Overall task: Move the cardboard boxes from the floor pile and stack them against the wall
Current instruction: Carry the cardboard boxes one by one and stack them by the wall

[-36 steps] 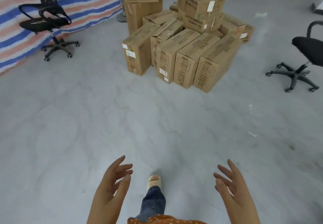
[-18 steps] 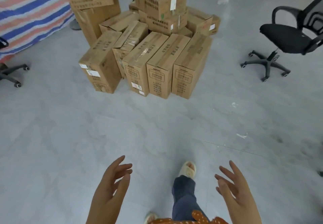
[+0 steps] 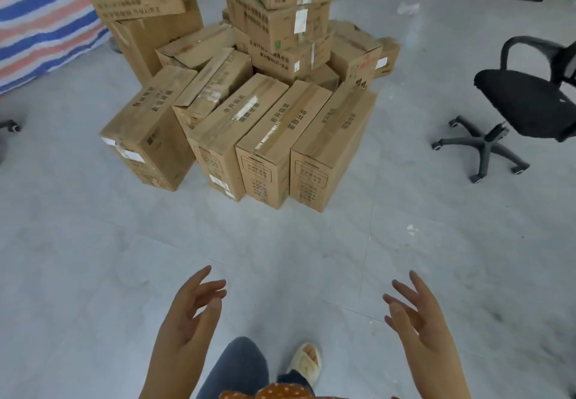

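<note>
A pile of brown cardboard boxes (image 3: 268,137) stands on the grey floor ahead of me. Its front row holds several tall narrow boxes side by side, the rightmost box (image 3: 330,146) nearest my right side. Larger boxes (image 3: 280,18) are stacked higher behind them. My left hand (image 3: 190,314) and my right hand (image 3: 414,314) are raised low in the view, palms facing each other, fingers spread and relaxed. Both hold nothing and are well short of the pile.
A black office chair (image 3: 523,102) on castors stands to the right of the pile. A striped blue, white and red tarp (image 3: 40,21) hangs at the back left. Another chair's castor (image 3: 12,126) shows at the left edge. My foot (image 3: 307,361) is on the floor.
I have walked closer to the pile, which now looms larger and nearer. The right chair has come further into view. Both hands stay raised and empty.
</note>
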### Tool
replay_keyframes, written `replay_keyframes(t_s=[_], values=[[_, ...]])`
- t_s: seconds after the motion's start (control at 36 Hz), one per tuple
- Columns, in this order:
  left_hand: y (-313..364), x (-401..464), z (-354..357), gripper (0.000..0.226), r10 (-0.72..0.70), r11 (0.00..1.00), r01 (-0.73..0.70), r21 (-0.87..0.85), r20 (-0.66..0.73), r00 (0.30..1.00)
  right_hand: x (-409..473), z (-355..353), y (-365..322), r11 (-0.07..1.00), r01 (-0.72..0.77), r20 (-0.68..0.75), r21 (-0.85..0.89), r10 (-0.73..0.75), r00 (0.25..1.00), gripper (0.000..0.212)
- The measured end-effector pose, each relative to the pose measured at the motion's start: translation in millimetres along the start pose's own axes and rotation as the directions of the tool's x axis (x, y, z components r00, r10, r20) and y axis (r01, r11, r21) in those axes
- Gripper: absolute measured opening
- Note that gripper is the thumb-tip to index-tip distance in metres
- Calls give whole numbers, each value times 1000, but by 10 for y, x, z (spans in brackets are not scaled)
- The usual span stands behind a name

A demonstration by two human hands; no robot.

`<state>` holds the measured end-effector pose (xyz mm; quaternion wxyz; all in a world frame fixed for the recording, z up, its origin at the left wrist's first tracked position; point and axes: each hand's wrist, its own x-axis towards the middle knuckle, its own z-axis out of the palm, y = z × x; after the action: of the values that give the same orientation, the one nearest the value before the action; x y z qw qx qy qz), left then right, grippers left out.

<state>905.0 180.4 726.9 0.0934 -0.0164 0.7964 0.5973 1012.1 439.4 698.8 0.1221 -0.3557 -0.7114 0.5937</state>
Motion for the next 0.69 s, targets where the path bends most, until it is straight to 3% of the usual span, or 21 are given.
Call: replay_keyframes(t_s=[0.39, 0.58, 0.69], values=[[224, 1913, 742, 34, -66, 996, 62, 61, 59, 996, 1732, 454, -239, 996, -81, -52, -23, 80, 995, 54], [504, 3232, 1026, 27, -80, 994, 66, 87, 173, 982, 2756, 747, -639, 992, -118, -95, -50, 113, 989, 52], [508, 3859, 1225, 40, -98, 985, 54, 162, 278, 956, 3295, 882, -793, 984, -157, -45, -89, 153, 987, 50]])
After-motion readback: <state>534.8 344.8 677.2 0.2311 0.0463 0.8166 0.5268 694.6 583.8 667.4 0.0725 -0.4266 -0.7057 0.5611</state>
